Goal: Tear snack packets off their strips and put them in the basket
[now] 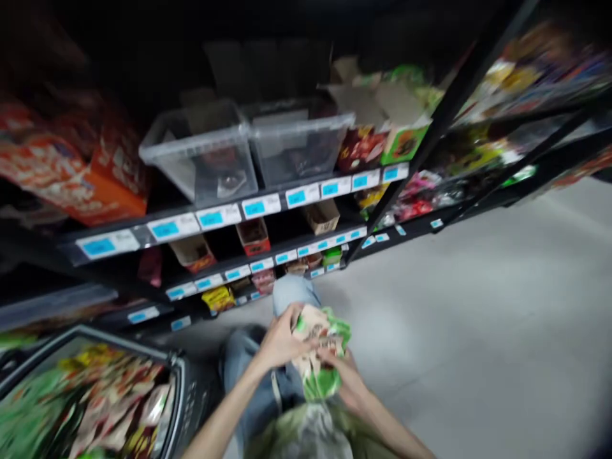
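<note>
Both my hands hold a bundle of small snack packets, beige and green, in front of my knees. My left hand grips the bundle from the left, fingers curled over its top. From the lower right, my right hand closes around the bundle with the fingers wrapped under the packets. The picture is blurred by motion, so the print on the packets is unreadable.
A dark shelf rack with blue-and-white price labels stands ahead, holding two clear plastic bins, orange boxes and cartons of snacks. A dark crate full of packets sits at lower left. Grey floor spreads to the right.
</note>
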Tool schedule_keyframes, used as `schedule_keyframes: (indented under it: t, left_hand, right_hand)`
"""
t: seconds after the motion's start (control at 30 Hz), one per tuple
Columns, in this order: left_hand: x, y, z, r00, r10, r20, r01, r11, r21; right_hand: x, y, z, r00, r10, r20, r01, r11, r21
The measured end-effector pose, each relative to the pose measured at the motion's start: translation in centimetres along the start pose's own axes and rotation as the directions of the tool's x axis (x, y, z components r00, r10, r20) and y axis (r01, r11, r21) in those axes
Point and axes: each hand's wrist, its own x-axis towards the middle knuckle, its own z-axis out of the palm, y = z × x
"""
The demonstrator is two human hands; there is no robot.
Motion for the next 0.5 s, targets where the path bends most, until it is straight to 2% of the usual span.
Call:
schedule_keyframes:
  t: [0.07, 0.17, 0.27, 0.33, 0.4, 0.5]
  left_hand:
    - [1.3, -0.5, -0.9, 0.995, 0.071, -0.071, -0.075, 0.996, -0.05]
    - [2.4, -1.2, -2.1, 0.984, 0.14, -0.113, -0.16, 0.968, -0.192]
    - [1.7, -2.6, -1.3, 0.969, 0.141, -0.202, -0.215, 0.882, -0.418]
    - [0.5, -4.2, 0.8, 0.956, 0.052, -0.29, -0.227, 0.758, -0.612]
    - [-0.9, -6.2, 3.8, 0.934, -0.109, -0.341, -0.23, 0.548, -0.804]
    - [-2.8, -9.4, 8.3, 0.896, -0.361, -0.259, -0.186, 0.223, -0.957]
  right_hand:
    - [0.4, -0.3, 0.4, 1.0, 0.006, -0.014, -0.006, 1.0, 0.02]
    - [2.2, -2.2, 2.0, 0.998, -0.049, 0.032, 0.048, 0.998, 0.03]
    - [2.5, -3.1, 3.0, 0.996, -0.053, 0.069, 0.054, 0.999, -0.007]
    - [1.9, -2.5, 2.7, 0.995, -0.055, 0.081, 0.06, 0.996, -0.067]
    - [1.1, -1.2, 1.6, 0.995, -0.075, 0.069, 0.085, 0.985, -0.153]
    - [0.1, 0.9, -0.5, 0.991, -0.133, 0.024, 0.133, 0.927, -0.35]
